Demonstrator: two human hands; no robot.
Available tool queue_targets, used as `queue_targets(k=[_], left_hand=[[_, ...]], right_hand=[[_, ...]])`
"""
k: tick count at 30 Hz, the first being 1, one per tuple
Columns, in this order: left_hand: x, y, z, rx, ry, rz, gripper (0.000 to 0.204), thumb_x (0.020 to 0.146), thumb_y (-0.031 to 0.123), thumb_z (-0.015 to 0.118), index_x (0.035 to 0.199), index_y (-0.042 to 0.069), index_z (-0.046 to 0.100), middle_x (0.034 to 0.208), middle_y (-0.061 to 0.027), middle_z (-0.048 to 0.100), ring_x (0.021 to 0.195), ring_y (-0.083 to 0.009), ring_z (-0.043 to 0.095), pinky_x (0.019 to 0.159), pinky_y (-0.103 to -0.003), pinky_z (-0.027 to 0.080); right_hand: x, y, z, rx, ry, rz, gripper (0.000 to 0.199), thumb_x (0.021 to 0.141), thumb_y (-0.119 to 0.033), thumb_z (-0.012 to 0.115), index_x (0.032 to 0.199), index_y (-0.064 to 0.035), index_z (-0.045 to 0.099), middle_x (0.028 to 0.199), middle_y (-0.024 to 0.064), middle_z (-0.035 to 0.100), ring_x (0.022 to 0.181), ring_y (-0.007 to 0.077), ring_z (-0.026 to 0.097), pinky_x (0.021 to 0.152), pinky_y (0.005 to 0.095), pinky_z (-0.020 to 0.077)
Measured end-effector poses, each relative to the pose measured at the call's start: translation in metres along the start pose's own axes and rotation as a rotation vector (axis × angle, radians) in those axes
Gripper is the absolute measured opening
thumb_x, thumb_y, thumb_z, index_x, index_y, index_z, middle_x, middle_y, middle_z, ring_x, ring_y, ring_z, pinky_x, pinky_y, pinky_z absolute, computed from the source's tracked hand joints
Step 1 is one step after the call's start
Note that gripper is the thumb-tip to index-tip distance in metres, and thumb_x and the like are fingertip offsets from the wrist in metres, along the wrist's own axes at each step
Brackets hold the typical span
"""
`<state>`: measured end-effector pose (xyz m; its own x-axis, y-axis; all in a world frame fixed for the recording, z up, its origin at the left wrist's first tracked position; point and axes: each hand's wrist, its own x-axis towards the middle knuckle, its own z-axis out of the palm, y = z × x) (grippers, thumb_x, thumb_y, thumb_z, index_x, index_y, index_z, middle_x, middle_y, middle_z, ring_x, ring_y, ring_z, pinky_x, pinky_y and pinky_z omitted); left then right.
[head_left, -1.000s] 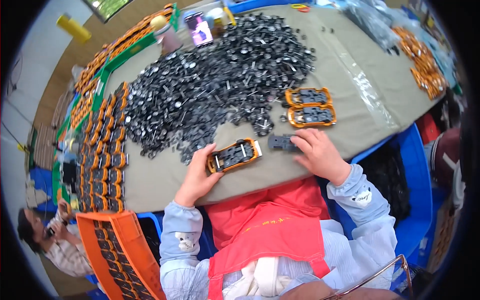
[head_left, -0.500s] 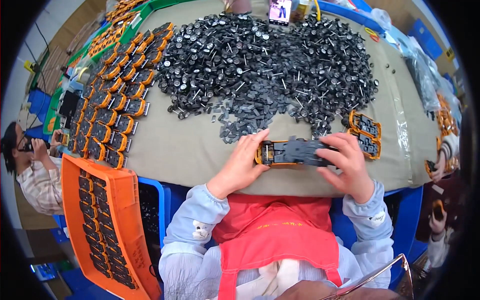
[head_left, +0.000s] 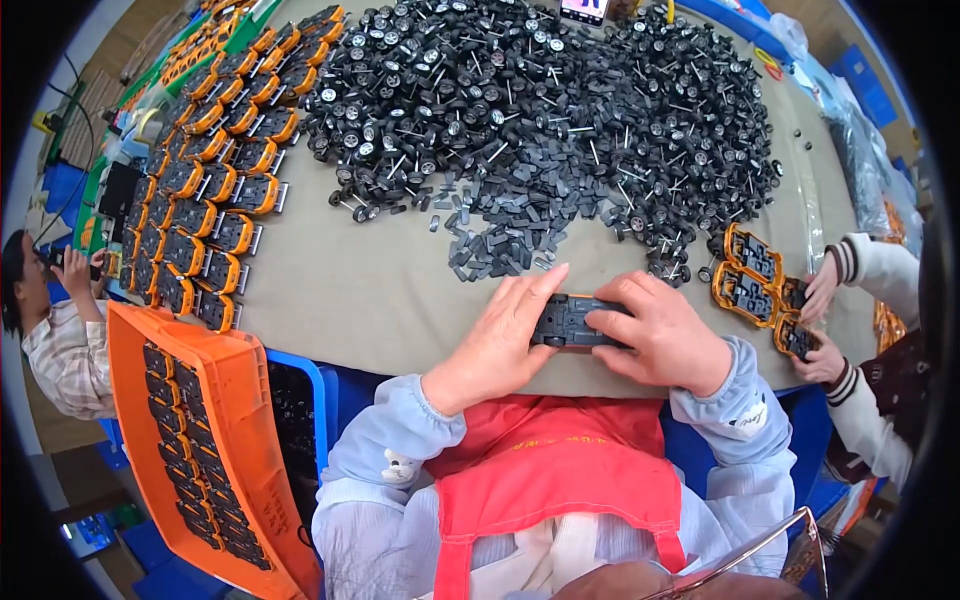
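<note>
Upside down on the table edge in front of me lies a toy car [head_left: 572, 322], its black chassis facing up with a little orange body showing. My left hand [head_left: 495, 335] is closed round the car's left end, fingers along the far side and thumb near. From the right, my right hand [head_left: 665, 335] grips the other end, fingertips pressing on the chassis and hiding that end. Just beyond are loose flat black pieces [head_left: 505, 235] and a big heap of black wheels on metal axles [head_left: 430, 100]. Orange car bodies [head_left: 748, 293] lie beyond my right hand.
Rows of orange and black toy cars [head_left: 215, 225] cover the table's left side. An orange crate [head_left: 235, 400] with more parts stands at lower left. At the right, another person's hands [head_left: 822, 320] touch car bodies. A phone [head_left: 584, 10] stands behind the heap.
The black chassis, which stuck out to the right of the body, now sits in line with it. Another person's hands have come in at the right with more car bodies.
</note>
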<state>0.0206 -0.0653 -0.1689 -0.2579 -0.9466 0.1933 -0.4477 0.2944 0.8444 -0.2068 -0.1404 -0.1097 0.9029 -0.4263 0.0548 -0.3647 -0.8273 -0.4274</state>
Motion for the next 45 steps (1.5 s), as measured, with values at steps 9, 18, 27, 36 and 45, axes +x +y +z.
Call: queue_targets(k=[9, 18, 27, 36, 45], left_hand=[[0.0, 0.033, 0.002, 0.237, 0.046, 0.13, 0.073, 0.069, 0.009, 0.081, 0.135, 0.005, 0.049, 0.127, -0.0172, 0.054, 0.119, -0.0366, 0.05, 0.098, -0.044, 0.043], [0.01, 0.041, 0.015, 0.384, -0.032, 0.228, 0.046, 0.075, 0.011, 0.078, 0.117, 0.003, 0.064, 0.122, -0.0151, 0.062, 0.114, -0.0334, 0.059, 0.096, -0.044, 0.046], [0.018, 0.046, 0.008, 0.468, -0.229, 0.327, 0.048, 0.076, 0.01, 0.077, 0.121, 0.001, 0.063, 0.124, -0.0169, 0.061, 0.111, -0.0339, 0.06, 0.096, -0.046, 0.047], [0.009, 0.041, 0.017, 0.422, -0.211, 0.309, 0.051, 0.076, 0.01, 0.078, 0.124, 0.002, 0.062, 0.125, -0.019, 0.059, 0.111, -0.036, 0.06, 0.097, -0.048, 0.049], [0.002, 0.038, 0.023, 0.403, -0.129, 0.262, 0.052, 0.077, 0.009, 0.077, 0.126, 0.003, 0.062, 0.125, -0.0197, 0.057, 0.111, -0.0369, 0.06, 0.096, -0.048, 0.05]], right_hand=[[-0.045, -0.003, 0.009, 0.144, 0.265, 0.279, 0.077, 0.065, -0.026, 0.086, 0.132, -0.0063, 0.053, 0.124, 0.0171, 0.059, 0.112, 0.0371, 0.057, 0.096, 0.0427, 0.0477], [-0.049, 0.008, 0.029, 0.266, 0.28, 0.335, 0.068, 0.063, -0.018, 0.083, 0.124, -0.0034, 0.055, 0.116, 0.0151, 0.061, 0.106, 0.0351, 0.058, 0.092, 0.0407, 0.0487], [-0.052, 0.022, 0.031, 0.441, 0.297, 0.214, 0.058, 0.064, -0.015, 0.079, 0.115, -0.004, 0.055, 0.106, 0.0144, 0.06, 0.097, 0.0351, 0.059, 0.083, 0.0411, 0.0503], [-0.056, 0.027, 0.028, 0.577, 0.236, 0.198, 0.06, 0.067, -0.017, 0.08, 0.12, -0.0038, 0.055, 0.111, 0.0146, 0.06, 0.101, 0.0341, 0.061, 0.087, 0.0401, 0.0506], [-0.048, 0.04, 0.029, 0.677, 0.075, 0.242, 0.068, 0.069, -0.021, 0.085, 0.126, -0.0037, 0.053, 0.113, 0.0132, 0.061, 0.105, 0.0326, 0.062, 0.09, 0.0386, 0.0499]])
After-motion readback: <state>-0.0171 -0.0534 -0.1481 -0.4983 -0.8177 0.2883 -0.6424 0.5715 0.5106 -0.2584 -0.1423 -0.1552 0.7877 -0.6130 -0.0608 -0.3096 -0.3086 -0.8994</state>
